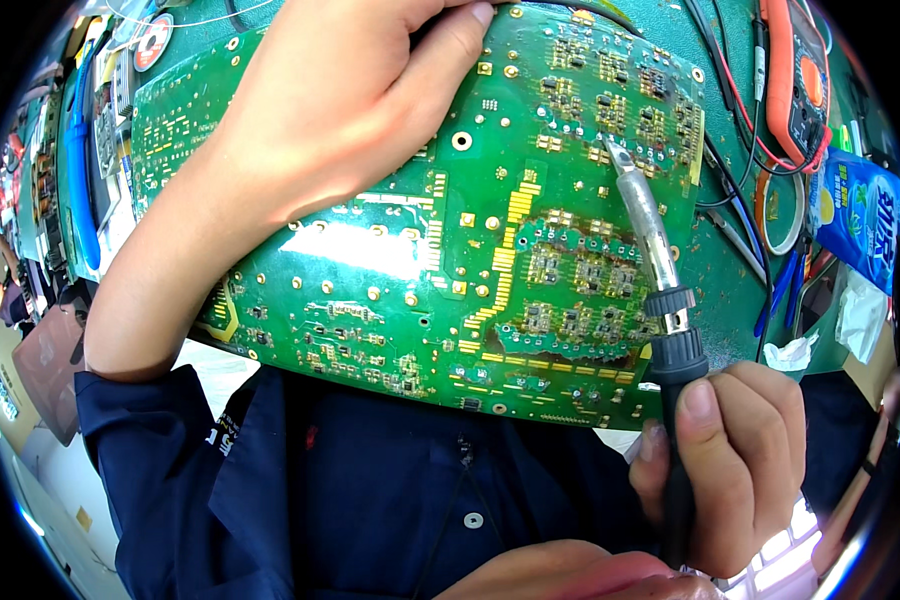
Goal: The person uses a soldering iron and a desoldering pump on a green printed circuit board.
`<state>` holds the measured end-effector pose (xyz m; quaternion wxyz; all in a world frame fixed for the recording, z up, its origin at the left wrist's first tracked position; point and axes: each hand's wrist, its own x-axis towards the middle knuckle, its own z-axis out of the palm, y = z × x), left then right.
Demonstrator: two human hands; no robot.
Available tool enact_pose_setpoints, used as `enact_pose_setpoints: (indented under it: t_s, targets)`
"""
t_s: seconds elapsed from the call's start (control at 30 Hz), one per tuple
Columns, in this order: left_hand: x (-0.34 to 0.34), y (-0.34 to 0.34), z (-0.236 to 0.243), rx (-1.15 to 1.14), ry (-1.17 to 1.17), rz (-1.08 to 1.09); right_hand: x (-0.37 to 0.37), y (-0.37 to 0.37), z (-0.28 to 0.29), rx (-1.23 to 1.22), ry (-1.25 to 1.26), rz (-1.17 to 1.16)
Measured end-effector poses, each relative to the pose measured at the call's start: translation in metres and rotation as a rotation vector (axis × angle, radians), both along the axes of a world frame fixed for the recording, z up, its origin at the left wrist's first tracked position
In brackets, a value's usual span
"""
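Note:
A large green circuit board [360,300] with gold pads and clusters of small chips lies tilted in front of me. My right hand [735,465] is wrapped round the black handle of a soldering iron [655,240]. The iron's tip meets the upper right part of the board, beside a row of solder points; whether it touches cannot be told. My left forearm reaches across the board's left side. At the board's far edge my left hand [360,85] is closed, thumb against a finger. The picture's upper edge cuts off its other fingers and whatever they hold.
A red-cased multimeter [795,80] with leads lies at the far right, near a blue packet [860,215] and crumpled tissue [792,352]. A labelled spool [153,42] and a blue-handled tool [80,190] lie left on the green mat [735,250]. Other people show at the left rim.

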<state>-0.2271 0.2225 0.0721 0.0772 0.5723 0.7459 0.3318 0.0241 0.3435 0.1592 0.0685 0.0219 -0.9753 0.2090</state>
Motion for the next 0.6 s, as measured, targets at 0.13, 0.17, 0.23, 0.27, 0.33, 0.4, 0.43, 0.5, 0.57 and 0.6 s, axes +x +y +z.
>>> enact_pose_setpoints:
  t_s: [0.13,0.17,0.23,0.27,0.33,0.4,0.43,0.5,0.57,0.6]
  targets:
    - [0.003,-0.003,-0.003,0.033,-0.004,0.017,0.002,0.005,-0.002,-0.064,0.035,0.009]
    - [0.008,-0.003,0.004,0.052,-0.04,0.013,0.002,0.006,-0.002,-0.066,0.033,0.014]
    - [0.009,0.002,0.006,0.073,-0.113,-0.01,0.005,0.003,0.003,-0.04,0.021,-0.006]
    - [0.005,0.003,0.004,0.06,-0.146,-0.013,0.006,0.001,0.005,-0.057,0.022,-0.037]
    - [0.002,0.0,0.002,0.041,-0.145,-0.01,0.005,0.005,0.0,-0.137,0.038,-0.054]
    - [0.0,-0.003,0.002,0.067,-0.099,-0.041,0.002,0.006,-0.001,-0.065,0.018,0.004]
    - [-0.001,-0.002,0.002,0.097,-0.082,-0.073,0.002,0.004,0.001,-0.011,0.001,0.015]
    - [-0.001,-0.001,0.004,0.123,-0.043,-0.097,0.003,0.002,0.0,-0.017,0.009,0.003]
    - [0.008,0.0,0.012,0.098,0.004,-0.068,0.004,0.005,-0.002,-0.056,0.027,0.012]
    - [0.009,0.001,0.012,0.089,0.005,-0.063,0.004,0.01,-0.003,-0.088,0.037,0.021]
